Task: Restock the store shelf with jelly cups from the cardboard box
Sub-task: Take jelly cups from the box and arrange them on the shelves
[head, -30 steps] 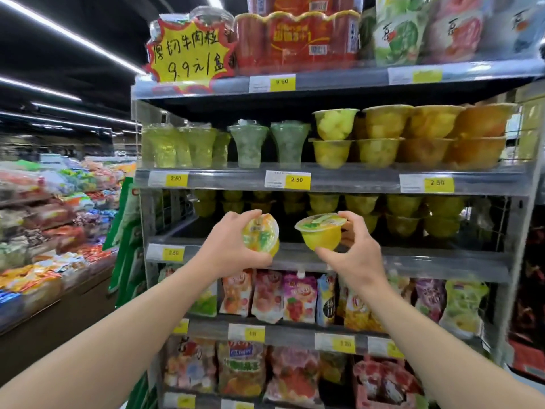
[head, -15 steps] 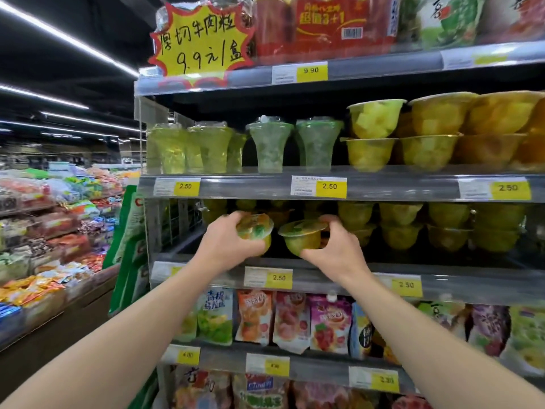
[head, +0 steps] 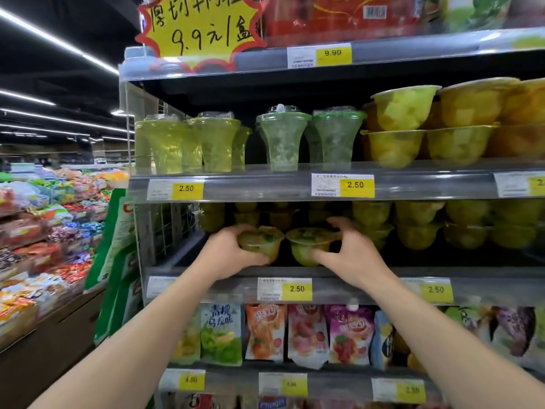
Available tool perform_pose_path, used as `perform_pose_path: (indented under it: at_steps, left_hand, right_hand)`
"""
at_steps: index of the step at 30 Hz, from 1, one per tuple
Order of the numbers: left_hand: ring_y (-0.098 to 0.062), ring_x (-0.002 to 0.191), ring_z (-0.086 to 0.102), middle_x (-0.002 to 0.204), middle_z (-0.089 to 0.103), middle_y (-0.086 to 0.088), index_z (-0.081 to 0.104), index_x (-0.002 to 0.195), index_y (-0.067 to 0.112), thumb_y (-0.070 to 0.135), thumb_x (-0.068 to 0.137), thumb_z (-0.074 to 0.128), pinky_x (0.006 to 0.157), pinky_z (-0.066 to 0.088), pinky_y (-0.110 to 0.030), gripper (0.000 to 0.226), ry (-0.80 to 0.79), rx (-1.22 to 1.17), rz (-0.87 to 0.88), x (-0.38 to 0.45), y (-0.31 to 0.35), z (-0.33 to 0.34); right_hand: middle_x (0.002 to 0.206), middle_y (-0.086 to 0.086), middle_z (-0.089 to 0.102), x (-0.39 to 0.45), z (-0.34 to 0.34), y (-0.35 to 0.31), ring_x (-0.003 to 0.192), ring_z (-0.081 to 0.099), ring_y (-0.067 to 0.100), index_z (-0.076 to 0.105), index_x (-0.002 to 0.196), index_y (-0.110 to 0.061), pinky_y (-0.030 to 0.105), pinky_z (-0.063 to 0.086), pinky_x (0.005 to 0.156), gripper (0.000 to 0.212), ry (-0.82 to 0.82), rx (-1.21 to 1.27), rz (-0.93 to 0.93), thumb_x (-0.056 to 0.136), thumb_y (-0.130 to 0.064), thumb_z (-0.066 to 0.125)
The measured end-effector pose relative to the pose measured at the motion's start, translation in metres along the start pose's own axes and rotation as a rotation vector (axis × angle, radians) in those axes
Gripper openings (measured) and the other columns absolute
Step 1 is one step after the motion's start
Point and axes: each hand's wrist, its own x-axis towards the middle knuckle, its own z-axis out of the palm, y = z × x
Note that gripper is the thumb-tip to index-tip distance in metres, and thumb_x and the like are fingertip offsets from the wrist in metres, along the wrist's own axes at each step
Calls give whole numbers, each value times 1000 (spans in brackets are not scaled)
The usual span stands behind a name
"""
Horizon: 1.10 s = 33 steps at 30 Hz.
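Note:
Two yellow-green jelly cups sit side by side at the front of the middle shelf (head: pixel 348 273). My left hand (head: pixel 227 255) grips the left jelly cup (head: pixel 261 243) from its left side. My right hand (head: pixel 351 255) grips the right jelly cup (head: pixel 306 246), fingers over its rim and thumb at its base. Both cups are upright and low over the shelf board; contact with it cannot be told. Behind them stand stacked jelly cups (head: pixel 418 225) in shadow. The cardboard box is not in view.
The shelf above holds tall green cups (head: pixel 283 140) and stacked yellow fruit cups (head: pixel 404 125). Below hang pouch snacks (head: pixel 265 332) behind price tags (head: pixel 296 289). A wire side panel (head: pixel 165 228) bounds the shelf at left. An aisle of packaged snacks (head: pixel 44 231) lies far left.
Both hands have moved forward with their cups from in front of the shelf edge into the middle shelf and lowered them. The view has moved closer to the shelf.

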Motion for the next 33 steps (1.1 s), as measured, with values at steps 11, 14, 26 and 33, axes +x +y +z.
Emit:
perform_pose_path:
  at_steps: [11,14,26,33]
  left_hand:
    - [-11,97,68,101,72,11,63,117,25,29,66,91,95,55,-39,58,297,-643,-19,14,24,20]
    - [-10,98,67,103,71,11,63,108,33,33,65,91,93,54,-34,52,243,-629,49,18,37,33]
    - [-10,106,61,113,64,11,53,133,28,45,70,85,91,51,-28,72,150,-514,191,26,43,45]
    - [-13,108,65,124,64,5,39,145,46,42,78,78,93,56,-44,77,8,-414,255,24,8,29]
  right_hand:
    - [132,-1,60,6,13,-4,119,56,18,40,144,-20,20,38,86,80,-25,69,-38,77,-36,81]
    - [130,-1,58,7,14,-4,118,56,18,40,142,-21,23,42,90,82,18,90,-62,74,-37,83]
    - [140,-4,46,-3,16,4,122,51,15,34,147,-30,31,46,101,88,238,110,-181,73,-32,82]
    - [130,-12,51,-18,21,-6,112,54,9,43,141,-37,33,49,95,60,361,82,-269,87,-37,68]
